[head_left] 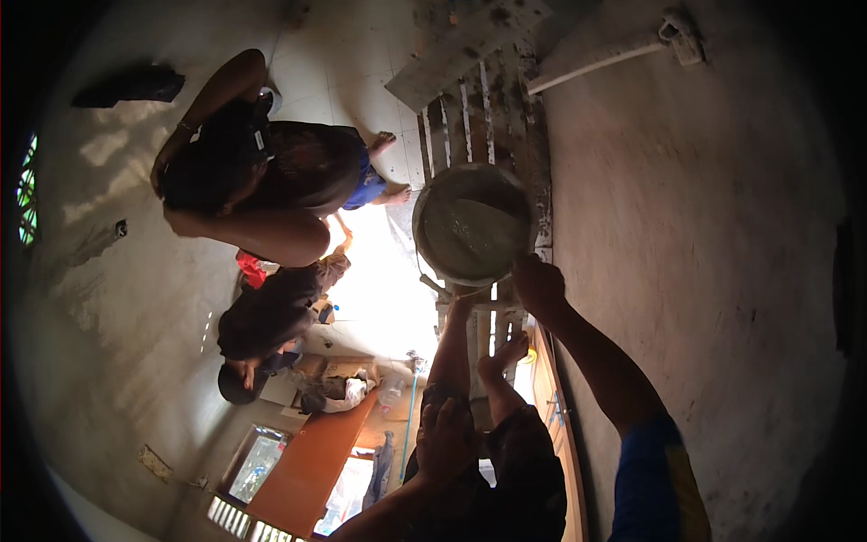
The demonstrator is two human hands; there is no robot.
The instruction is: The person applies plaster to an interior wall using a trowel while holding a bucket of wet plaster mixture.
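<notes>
The left hand (444, 441) lies flat on the person's knee, fingers spread and holding nothing. Farther out, the right hand (537, 285) has its fingers closed on the rim of a round pan (472, 226) of wet grey mortar, which sits on a plank scaffold (479, 117) beside the plastered wall (704, 226). Beyond, two people (262, 181) crouch on the floor.

A round grey bucket (473, 224), filled with wet grey mortar, sat on slatted planks, its rim touching the right hand's (538, 285) fingers.
</notes>
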